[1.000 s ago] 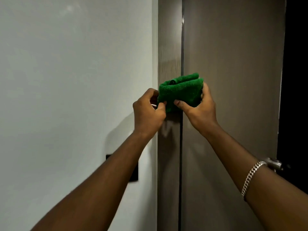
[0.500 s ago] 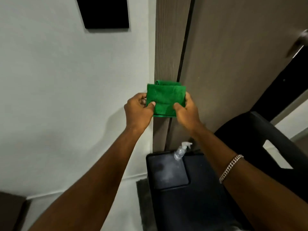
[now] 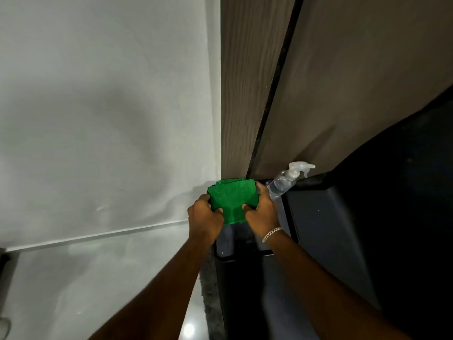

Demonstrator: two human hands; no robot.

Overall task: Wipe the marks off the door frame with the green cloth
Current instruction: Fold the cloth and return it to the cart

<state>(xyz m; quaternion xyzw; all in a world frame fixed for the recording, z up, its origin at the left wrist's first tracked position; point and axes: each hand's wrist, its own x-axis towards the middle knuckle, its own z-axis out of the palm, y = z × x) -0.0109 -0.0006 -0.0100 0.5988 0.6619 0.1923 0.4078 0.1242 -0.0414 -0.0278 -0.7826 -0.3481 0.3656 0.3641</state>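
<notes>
A folded green cloth (image 3: 231, 200) is held low against the foot of the wood-grain door frame (image 3: 242, 89). My left hand (image 3: 204, 218) grips the cloth's left edge and my right hand (image 3: 261, 211) grips its right edge, a silver bracelet on that wrist. Both thumbs press into the cloth's lower part. The frame runs up as a brown strip between the white wall and the door (image 3: 355, 77). No marks stand out on the frame from here.
A clear spray bottle (image 3: 286, 181) lies tilted on a black bin or stool (image 3: 326, 227) right of my hands, against the door's base. The white wall (image 3: 103, 114) meets the pale floor (image 3: 98, 285) on the left. A grey mat edge (image 3: 210, 295) lies beside the bin.
Both hands have slid the green cloth down the door frame, from about chest height to near the floor. The view has tilted downward, and the black wall plate has left the view.
</notes>
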